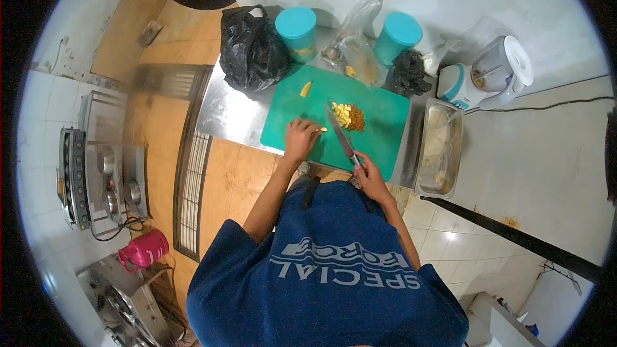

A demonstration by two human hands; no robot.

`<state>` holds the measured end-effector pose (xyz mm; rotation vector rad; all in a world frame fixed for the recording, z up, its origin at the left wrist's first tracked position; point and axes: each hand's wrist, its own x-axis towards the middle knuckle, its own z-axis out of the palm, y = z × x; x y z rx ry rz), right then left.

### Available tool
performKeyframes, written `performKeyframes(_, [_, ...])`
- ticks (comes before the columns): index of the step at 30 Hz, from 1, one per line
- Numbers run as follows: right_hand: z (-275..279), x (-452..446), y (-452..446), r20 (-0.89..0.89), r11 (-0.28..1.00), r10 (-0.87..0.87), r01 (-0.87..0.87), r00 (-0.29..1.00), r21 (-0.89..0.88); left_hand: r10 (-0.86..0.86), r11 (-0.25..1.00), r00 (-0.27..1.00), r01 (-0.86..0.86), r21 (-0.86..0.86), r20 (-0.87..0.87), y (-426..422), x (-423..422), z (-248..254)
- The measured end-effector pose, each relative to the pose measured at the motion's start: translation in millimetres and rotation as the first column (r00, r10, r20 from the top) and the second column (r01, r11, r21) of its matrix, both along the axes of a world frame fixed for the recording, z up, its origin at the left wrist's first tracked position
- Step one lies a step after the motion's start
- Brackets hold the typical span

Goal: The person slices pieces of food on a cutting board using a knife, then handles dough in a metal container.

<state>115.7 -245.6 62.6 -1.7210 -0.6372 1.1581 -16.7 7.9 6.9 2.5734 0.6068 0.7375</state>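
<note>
My right hand (371,175) is closed round the handle of a kitchen knife (340,133), whose blade points away from me over the green cutting board (379,151). At the board's near left, my left hand (301,141) has its fingers bent together on a small pale yellow piece (322,130), left of the blade. Just right of the blade lies a pile of yellow chopped bits (341,114), touching a pile of brown chopped bits (357,117). A longer yellow slice (306,88) rests alone near the board's far left.
Behind the board stand a black plastic bag (250,51), two turquoise-lidded containers (297,35) (397,35), clear bags (360,51) and a smaller black bag (409,72). To the right are a metal tray (421,173) and a blender (495,71). A pink gas cylinder (144,249) is at far left.
</note>
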Motion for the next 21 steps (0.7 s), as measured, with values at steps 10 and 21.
performKeyframes(10, [17,-2,7,0.427,0.995,0.095,-0.092,0.899,-0.029,0.116,0.989,0.99,-0.123,-0.083,-0.08,-5,20,3])
performKeyframes(21, [4,-1,15,0.527,0.981,0.192,-0.171,0.828,-0.089,0.079,0.985,0.997,-0.08,-0.151,-0.011,-3,20,6])
